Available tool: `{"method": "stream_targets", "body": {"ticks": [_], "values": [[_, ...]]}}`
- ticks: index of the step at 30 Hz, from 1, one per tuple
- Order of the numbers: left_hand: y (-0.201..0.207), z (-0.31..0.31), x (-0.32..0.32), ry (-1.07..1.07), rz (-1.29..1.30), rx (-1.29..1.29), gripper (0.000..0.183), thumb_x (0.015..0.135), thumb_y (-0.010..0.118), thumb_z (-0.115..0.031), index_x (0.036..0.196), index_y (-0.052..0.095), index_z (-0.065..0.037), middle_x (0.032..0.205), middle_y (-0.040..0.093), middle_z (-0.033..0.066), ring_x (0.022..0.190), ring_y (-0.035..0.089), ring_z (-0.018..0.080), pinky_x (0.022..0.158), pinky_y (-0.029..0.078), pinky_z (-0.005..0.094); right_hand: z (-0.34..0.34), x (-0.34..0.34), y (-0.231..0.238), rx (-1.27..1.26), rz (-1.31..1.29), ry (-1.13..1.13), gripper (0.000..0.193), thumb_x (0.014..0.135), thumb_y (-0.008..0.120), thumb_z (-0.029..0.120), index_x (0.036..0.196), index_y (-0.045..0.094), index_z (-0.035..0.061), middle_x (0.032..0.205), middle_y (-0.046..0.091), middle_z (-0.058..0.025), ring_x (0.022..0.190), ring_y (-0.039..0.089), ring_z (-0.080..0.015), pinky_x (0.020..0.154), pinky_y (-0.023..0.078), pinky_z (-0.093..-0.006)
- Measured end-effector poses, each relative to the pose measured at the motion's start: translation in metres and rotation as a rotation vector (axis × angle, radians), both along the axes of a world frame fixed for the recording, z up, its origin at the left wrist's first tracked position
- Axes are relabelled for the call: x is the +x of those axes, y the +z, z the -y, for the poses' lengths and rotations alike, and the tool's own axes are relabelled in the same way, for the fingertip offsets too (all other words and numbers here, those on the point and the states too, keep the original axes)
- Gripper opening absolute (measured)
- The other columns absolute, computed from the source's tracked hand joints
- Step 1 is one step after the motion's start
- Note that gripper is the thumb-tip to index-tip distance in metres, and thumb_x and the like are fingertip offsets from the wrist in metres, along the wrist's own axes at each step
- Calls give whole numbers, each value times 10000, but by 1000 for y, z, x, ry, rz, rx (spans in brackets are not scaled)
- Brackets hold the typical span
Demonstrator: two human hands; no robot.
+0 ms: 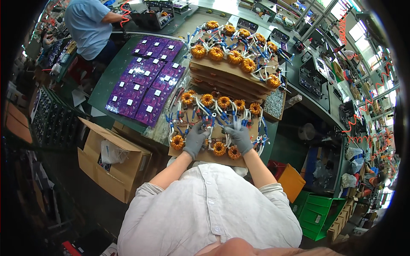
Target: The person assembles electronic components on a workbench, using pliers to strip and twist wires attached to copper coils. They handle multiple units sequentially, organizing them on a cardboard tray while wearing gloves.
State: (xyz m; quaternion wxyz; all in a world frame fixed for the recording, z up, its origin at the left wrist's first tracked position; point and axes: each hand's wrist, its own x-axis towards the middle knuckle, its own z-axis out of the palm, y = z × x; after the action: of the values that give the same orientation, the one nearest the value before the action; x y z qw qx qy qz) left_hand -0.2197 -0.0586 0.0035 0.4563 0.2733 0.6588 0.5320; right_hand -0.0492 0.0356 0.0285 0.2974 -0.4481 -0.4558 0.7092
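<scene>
Wound coils (219,148), ring-shaped and orange-gold, are showing closely packed turns of glossy wire around an open centre. Blue and white insulated leads (212,115) are emerging from them in loose tangles, several ending in pale metallic ring-shaped lugs. The coils are lying in two uneven rows on a brown cardboard sheet (213,158) directly in front of the person. The far row is sitting beyond both hands; in the near row, one coil is resting just left of the left hand (196,138), and two are lying between it and the right hand (240,136). Both hands are wearing grey, matte gloves and are reaching in among the leads. The left hand is curling its fingers part-way, near the leads; what it has hold of cannot be told. The right hand is bending its fingers beside some slender whitish pieces (236,123); whether it is gripping them cannot be told. Beyond, a stack of flat cardboard layers (213,70) is bearing further coils of the same kind. To the left, glossy purple circuit boards (128,94), rectangular and dotted with white squares, are covering part of a smooth green tabletop (106,85). Small silvery pieces (273,103) are filling a container right of the stack.
</scene>
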Motion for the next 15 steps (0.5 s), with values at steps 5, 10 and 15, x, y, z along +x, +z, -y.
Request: {"method": "stream_targets", "body": {"ticks": [5,10,15], "values": [[6,0,10,-119,-352,-88,521,764,685,-334,1150,555,-10,937,658,126,830,626,214,755,478,319,-24,-4,30,120,205,185,191,745,743,146,829,672,-11,747,649,-41,670,576,-95,616,460,-245],[16,-4,11,-154,-425,-142,474,777,644,-370,1081,589,-10,922,664,160,847,639,276,751,485,346,-42,-11,30,186,302,363,216,709,748,159,816,673,-13,710,639,-43,644,569,-101,606,452,-257],[21,-4,11,-182,-434,-157,451,802,573,-423,1050,597,-48,922,662,164,872,623,331,763,471,407,-58,-29,43,215,459,526,239,657,748,181,790,681,-5,705,634,-42,643,564,-117,621,441,-267]]}}
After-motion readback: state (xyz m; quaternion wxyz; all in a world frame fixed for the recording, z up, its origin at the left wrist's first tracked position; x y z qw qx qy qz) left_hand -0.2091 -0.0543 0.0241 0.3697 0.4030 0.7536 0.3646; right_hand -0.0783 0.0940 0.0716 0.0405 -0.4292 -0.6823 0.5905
